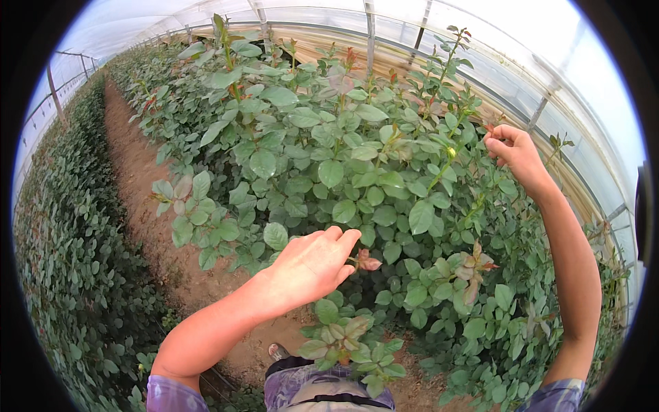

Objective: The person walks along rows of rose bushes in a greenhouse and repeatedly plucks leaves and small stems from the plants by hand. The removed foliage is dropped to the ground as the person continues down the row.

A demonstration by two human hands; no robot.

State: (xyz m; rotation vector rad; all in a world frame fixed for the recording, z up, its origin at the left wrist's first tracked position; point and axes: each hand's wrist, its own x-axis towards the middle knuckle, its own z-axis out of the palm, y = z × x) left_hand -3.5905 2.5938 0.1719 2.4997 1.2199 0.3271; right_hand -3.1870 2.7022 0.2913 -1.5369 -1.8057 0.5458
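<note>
Leafy rose bushes [329, 172] fill the middle of the view. My left hand [316, 262] is over the near side of the bushes, its thumb and fingers closed around a thin stem that ends in a small reddish rose shoot [368, 260]. Farther right and higher, my right hand [515, 154] pinches a reddish shoot tip [492, 125] between thumb and fingertips. Between the hands, a pale green rosebud [451, 152] stands on its stem. Red young leaves [472, 270] top another shoot at the right of my left hand.
A bare soil path [139, 180] runs away at the left, beside another dense row of bushes [77, 232]. Plastic greenhouse sheeting on metal posts [370, 38] rises behind the plants. A leafy shoot [340, 342] reaches close to my clothing at the bottom.
</note>
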